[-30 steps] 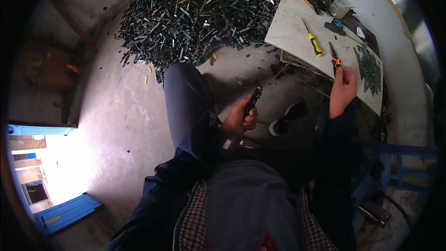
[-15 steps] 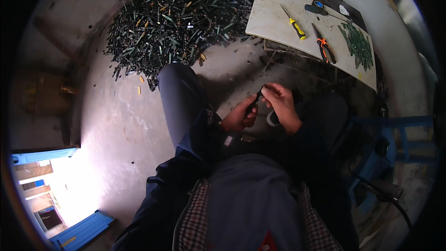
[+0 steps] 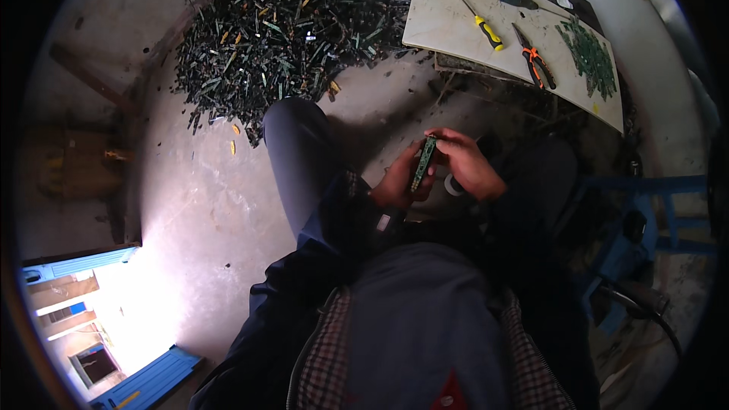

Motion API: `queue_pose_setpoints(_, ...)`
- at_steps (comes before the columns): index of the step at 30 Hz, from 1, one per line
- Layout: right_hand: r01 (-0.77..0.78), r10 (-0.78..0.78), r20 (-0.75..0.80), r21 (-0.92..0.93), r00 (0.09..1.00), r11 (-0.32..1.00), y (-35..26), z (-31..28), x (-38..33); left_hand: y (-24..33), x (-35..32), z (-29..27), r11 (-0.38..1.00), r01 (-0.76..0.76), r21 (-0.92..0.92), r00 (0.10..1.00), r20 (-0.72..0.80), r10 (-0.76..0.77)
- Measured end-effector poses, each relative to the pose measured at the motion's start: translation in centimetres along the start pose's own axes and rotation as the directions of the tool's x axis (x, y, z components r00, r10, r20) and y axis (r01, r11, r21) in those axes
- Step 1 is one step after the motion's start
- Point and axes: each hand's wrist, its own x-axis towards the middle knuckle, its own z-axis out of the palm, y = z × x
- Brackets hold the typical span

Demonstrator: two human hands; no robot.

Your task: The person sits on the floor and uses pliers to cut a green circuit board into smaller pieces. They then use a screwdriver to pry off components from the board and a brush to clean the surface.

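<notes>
head-worn fisheye, steeply downward view

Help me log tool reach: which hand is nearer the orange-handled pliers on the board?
Right. The right hand grips the green strip below the pliers; the left hand holds it farther down-left.

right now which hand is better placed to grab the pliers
Right. The right hand lies nearer the pliers on the board; the left hand grips the green strip.
</notes>
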Motion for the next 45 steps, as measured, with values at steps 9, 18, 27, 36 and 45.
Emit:
queue_pose_setpoints(9,-0.063,0.063,0.079,-0.003,0.995,0.998,0.5,0.2,0.4,-0.1,0.3,-0.9,0.995,-0.104,-0.006,0.994,0.039,0.105)
queue_pose_setpoints(18,0.358,-0.596,-0.191,-0.645,0.780,0.676,1.3,1.0,0.8,0.2,0.3,-1.5,0.990,-0.125,-0.063,0.990,0.052,0.128)
queue_pose_setpoints(27,0.401,-0.410,0.154,-0.668,0.899,0.627,-1.4,1.7,-1.8,0.1,-0.1,-1.4,0.976,-0.217,-0.038,0.971,-0.114,0.211)
queue_pose_setpoints(36,0.517,-0.534,0.268,-0.759,0.802,0.396,-0.5,4.7,-3.0,-1.0,1.4,-3.0,0.973,-0.226,-0.057,0.971,-0.096,0.220)
queue_pose_setpoints(45,0.513,-0.530,0.233,-0.714,0.815,0.475,-1.6,2.4,-4.0,0.2,0.0,-1.0,0.982,-0.187,-0.019,0.973,-0.140,0.183)
